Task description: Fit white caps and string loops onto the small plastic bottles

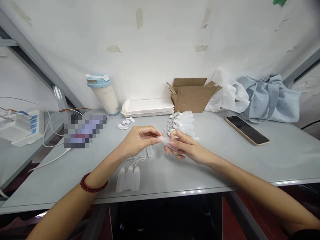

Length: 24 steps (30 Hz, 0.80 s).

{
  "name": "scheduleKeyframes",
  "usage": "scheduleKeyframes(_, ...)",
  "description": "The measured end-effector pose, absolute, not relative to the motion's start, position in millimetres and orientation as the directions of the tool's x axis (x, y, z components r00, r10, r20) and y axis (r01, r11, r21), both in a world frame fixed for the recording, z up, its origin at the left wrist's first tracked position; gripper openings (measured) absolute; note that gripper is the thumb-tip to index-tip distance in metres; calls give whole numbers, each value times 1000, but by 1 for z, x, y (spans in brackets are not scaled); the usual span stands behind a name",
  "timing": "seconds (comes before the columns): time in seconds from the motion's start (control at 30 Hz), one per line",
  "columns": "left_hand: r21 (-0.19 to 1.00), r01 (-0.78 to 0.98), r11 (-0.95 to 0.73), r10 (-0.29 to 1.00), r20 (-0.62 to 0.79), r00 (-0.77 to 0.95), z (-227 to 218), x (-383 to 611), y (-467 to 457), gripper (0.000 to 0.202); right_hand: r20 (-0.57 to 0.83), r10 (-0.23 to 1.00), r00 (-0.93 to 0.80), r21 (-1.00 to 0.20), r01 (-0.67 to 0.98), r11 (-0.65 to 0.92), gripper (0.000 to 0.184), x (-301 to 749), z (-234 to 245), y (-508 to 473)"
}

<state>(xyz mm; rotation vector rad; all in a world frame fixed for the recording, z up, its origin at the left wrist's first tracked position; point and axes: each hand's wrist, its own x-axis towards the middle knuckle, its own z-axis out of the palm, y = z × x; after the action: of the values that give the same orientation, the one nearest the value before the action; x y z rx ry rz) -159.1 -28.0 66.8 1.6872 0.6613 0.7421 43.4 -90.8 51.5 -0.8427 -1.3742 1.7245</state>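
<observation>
My right hand [185, 145] is closed round the body of a small translucent squeeze bottle [170, 144], held a little above the table. The thumb and fingers of my left hand [143, 137] pinch the bottle's neck end, where a thin pale tube sticks up. Fingers partly hide the neck, so I cannot tell how the tube sits in it. Below my left hand stand several like bottles [128, 178] with thin curved tubes, and more bottles lie partly hidden behind that hand. Beyond my right hand lies a pile of bottles [183, 121]. Several small white caps [125, 122] lie beyond my left hand.
Along the wall stand a tumbler [106, 96], a stack of white sheets [150, 106], an open cardboard box [191, 96], a white plastic bag [228, 93] and a blue cloth bag [275, 98]. A phone [247, 130] lies right. Left are a power strip [32, 126] and cables.
</observation>
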Motion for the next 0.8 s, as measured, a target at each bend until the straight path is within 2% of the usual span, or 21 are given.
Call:
scheduleKeyframes(0.13,975,20,-221,751,157,641,65,-158,-28,14,-164,836,-524,-891,-284,-353,16,45,53,-88)
scheduleKeyframes(0.23,982,11,-187,755,136,641,63,-157,-28,17,-204,815,-542,-843,-327,-428,17,46,55,-87)
scheduleKeyframes(0.43,980,154,-123,733,-15,680,64,-156,-28,21,-204,809,-551,-835,-333,-437,18,46,58,-86)
scheduleKeyframes(0.67,963,166,-212,724,41,689,70,-157,-33,20,-238,790,-565,-825,-312,-471,22,46,55,-84)
scheduleKeyframes(0.73,963,180,-202,728,25,686,70,-157,-33,21,-235,807,-542,-857,-277,-436,22,45,54,-84)
scheduleKeyframes(0.8,961,199,-192,746,11,666,70,-157,-33,21,-166,867,-471,-930,-218,-297,22,44,52,-85)
